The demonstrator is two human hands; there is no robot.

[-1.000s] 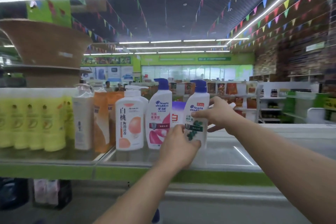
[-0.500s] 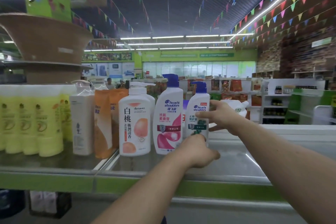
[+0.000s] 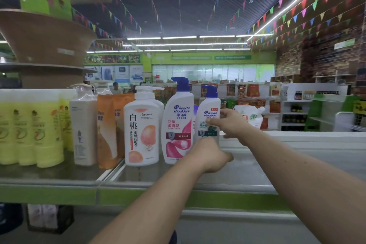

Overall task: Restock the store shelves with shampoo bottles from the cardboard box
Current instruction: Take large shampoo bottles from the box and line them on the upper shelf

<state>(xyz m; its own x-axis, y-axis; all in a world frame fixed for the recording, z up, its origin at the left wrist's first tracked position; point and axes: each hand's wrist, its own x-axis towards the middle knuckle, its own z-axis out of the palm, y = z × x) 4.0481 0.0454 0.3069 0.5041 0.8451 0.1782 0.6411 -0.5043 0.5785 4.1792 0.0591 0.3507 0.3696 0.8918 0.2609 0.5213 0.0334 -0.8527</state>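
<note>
A small white shampoo bottle (image 3: pixel 209 112) with a blue pump stands upright on the glass shelf (image 3: pixel 257 172), just right of a taller white bottle with a pink label (image 3: pixel 179 123). My right hand (image 3: pixel 230 123) grips its right side, thumb on the front label. My left hand (image 3: pixel 208 154) is curled around the bottle's base and hides its bottom. The cardboard box is out of view.
Left along the shelf stand a white peach-print pump bottle (image 3: pixel 141 128), orange pouches (image 3: pixel 107 130), a white square bottle (image 3: pixel 83 125) and several yellow bottles (image 3: pixel 29 128). A white refill pouch (image 3: pixel 251 117) lies behind my right hand. The shelf's green front edge (image 3: pixel 138 194) runs across.
The small bottle went from tilted in both hands to standing beside the taller bottle. My left hand slid down to its base, and my view moved closer.
</note>
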